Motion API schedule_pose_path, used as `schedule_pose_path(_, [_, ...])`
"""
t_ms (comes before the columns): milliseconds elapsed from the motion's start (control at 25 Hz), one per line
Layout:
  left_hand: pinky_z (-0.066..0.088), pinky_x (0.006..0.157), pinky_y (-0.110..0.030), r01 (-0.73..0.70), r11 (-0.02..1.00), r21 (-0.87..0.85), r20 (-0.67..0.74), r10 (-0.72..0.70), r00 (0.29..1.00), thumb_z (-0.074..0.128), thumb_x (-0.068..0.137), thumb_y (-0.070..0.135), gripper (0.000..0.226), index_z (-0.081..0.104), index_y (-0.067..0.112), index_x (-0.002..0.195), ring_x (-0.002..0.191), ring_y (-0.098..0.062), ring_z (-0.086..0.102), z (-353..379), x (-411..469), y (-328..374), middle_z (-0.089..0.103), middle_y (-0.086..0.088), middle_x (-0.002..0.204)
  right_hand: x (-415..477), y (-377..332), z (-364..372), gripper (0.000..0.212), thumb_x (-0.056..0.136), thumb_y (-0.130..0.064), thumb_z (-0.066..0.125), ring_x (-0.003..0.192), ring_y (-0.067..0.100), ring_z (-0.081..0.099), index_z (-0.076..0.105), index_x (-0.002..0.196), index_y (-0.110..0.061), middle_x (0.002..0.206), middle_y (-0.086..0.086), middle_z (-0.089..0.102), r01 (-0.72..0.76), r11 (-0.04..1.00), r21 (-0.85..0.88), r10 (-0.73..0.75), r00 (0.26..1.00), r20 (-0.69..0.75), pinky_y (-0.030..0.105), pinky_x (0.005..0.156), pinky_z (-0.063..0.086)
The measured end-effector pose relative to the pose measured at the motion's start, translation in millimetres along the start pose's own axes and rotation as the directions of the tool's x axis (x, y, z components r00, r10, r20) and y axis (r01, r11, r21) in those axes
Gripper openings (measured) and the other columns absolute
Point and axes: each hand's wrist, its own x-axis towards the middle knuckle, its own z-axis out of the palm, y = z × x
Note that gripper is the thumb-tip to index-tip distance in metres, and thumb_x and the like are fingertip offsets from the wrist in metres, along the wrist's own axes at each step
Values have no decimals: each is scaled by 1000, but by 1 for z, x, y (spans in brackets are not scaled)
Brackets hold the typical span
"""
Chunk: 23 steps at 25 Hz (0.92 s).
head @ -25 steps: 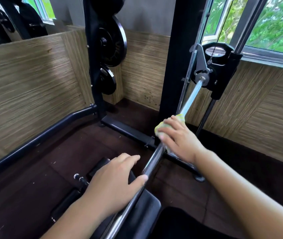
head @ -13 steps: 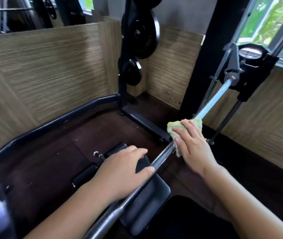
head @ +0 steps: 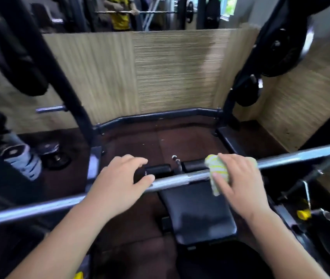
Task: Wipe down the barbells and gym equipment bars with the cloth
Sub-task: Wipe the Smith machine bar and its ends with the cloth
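A long steel bar crosses the view from lower left to upper right, above a black padded bench. My left hand grips the bar left of centre, thumb under it. My right hand holds a yellow-green and white striped cloth wrapped over the bar, fingers curled across the top and thumb pressing the cloth's hanging end.
Black machine uprights stand left and right, with weight plates stored on the right post. A low black frame rail runs along the wood-panel wall. A patterned bottle stands on the floor at left. A mirror above reflects a person in yellow.
The camera has swung left, so the bar now lies nearly across the view. My right hand with the cloth has slid along the bar toward my left hand.
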Motion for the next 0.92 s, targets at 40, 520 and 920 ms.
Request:
schedule_pose_path(40, [41, 101, -37, 34, 999, 23, -18, -33, 999, 46, 84, 66, 57, 55, 36, 132, 124, -12, 45, -5, -12, -9, 55, 19, 127, -1, -1, 2, 48, 94, -46, 50, 117, 31, 57, 62, 129, -14, 125, 4, 63, -18, 1000, 10, 18, 999, -28, 47, 105, 39])
schedule_pose_path(520, [39, 107, -36, 234, 971, -37, -278, -235, 931, 49, 83, 58, 53, 60, 31, 127, 124, -13, 41, -47, -126, -100, 51, 14, 125, -18, -247, 66, 37, 102, -32, 38, 126, 27, 54, 63, 129, -25, 139, -2, 60, 228, 949, 218, -230, 973, -16, 45, 109, 37])
schedule_pose_path(920, [30, 105, -20, 258, 960, -109, -312, -280, 908, 59, 90, 50, 52, 52, 30, 137, 129, -7, 33, -78, -257, -161, 46, 15, 133, -75, -381, 40, 35, 102, -26, 42, 125, 15, 55, 61, 132, -22, 137, -7, 61, 381, 771, 510, -390, 916, -95, 38, 101, 50])
